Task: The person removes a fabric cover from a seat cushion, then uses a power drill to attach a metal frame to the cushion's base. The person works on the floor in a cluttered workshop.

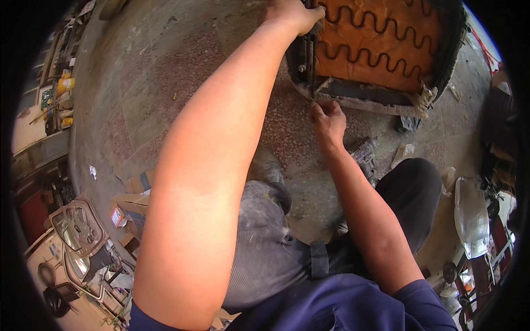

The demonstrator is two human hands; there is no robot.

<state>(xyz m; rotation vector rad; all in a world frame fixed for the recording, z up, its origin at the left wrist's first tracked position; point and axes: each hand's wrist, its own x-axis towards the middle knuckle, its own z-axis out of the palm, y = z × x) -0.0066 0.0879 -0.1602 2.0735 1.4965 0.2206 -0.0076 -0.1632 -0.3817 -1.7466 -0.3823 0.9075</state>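
A seat part [381, 60] stands before me at the top right, its underside or back showing. It has a dark metal frame, an orange-brown lining and several zigzag springs [375, 58]. My left hand [292, 16] is closed over the seat's left side rail [308, 60] near the picture's top edge, thumb toward the springs. Below, at the seat's lower left corner, my right hand [330, 124] is closed in a pinch. Its fingertips are at the lower end of the rail; what they hold is too small to make out. Torn pale padding [425, 99] hangs at the lower right corner.
Close to my right forearm, a greyish tool-like object [363, 151] lies on the stained floor [143, 71]. Left of me are a cardboard box [131, 207] and a cluttered bench [77, 265]. Shelves with yellow items [65, 85] stand far left; a long silvery panel [471, 218] is at right.
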